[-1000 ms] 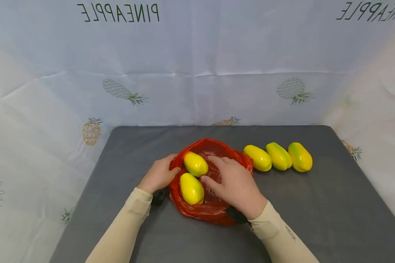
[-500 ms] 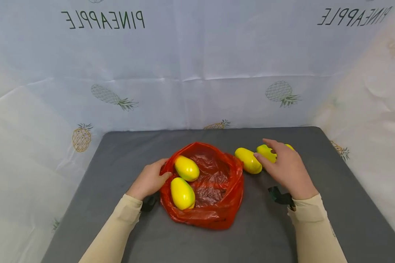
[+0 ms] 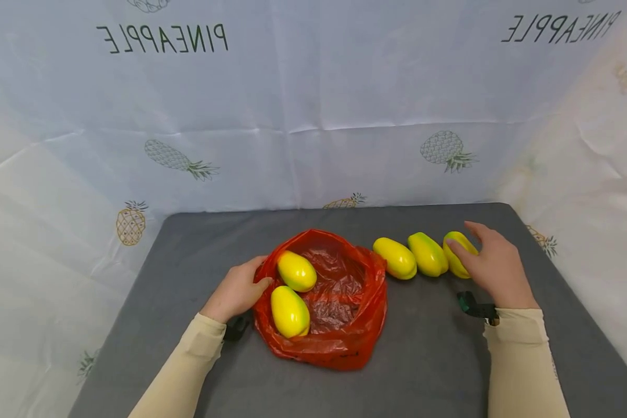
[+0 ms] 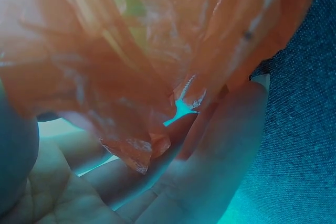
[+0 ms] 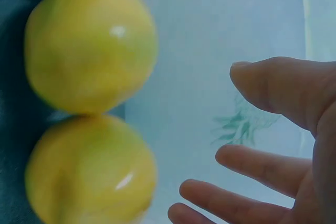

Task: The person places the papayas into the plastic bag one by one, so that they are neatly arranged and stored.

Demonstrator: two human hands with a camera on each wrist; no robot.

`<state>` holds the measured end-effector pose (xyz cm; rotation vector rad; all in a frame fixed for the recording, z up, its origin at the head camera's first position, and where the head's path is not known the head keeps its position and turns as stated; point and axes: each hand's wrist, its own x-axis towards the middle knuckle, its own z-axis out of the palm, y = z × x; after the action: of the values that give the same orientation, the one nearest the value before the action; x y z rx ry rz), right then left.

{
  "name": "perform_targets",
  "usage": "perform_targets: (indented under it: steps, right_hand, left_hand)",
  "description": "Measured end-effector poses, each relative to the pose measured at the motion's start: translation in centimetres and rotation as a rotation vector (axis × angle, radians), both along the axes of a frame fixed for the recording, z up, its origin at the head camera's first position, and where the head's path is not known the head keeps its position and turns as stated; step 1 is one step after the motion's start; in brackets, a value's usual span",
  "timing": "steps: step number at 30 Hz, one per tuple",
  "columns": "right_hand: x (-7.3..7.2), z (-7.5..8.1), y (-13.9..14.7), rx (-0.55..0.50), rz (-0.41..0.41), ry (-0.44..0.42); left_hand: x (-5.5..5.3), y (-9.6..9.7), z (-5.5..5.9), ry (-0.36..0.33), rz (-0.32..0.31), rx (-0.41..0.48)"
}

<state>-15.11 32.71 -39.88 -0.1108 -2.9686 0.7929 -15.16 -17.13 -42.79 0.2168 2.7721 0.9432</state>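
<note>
A red plastic bag [image 3: 329, 349] stands wide-mouthed on a dark grey surface [image 3: 423, 348], two yellow-green fruits showing inside. Both lie in the bag's left half: the farther fruit [image 3: 296, 271] by the back rim, the nearer fruit [image 3: 289, 312] toward the front, while crumpled red plastic shows in the right half. A sliver of yellow beneath the nearer one is too small to identify.

At the bag's left edge, a person's left hand [image 3: 237, 289] holds the rim, its grip pinching the thin plastic between thumb and fingers.

Three more fruits sit in a row to the bag's right: the first fruit [image 3: 395, 258] close against its side, the middle fruit [image 3: 428, 254] next along, and the end fruit [image 3: 453, 265] farthest from the bag.

The right hand [image 3: 498, 264] is poised at that far end, its grip spread, thumb and fingers apart with nothing between them. Behind the bag hangs a pale cloth [image 3: 345, 87] printed with pineapples and the word "PINEAPPLE" in mirror writing.
</note>
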Motion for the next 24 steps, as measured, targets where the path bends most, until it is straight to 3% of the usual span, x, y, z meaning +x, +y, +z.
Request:
perform_targets:
  steps: [15, 24]
  right_hand:
    - [-1.0, -2.7, 1.8, -0.015, -0.038, -0.095]
    - [-0.7, -2.7, 2.3, -0.016, -0.050, -0.169]
  left_hand:
    - [0.1, -0.5, -0.5, 0.016, -0.004, -0.020]
    - [-0.1, -0.1, -0.5, 0.013, -0.007, -0.026]
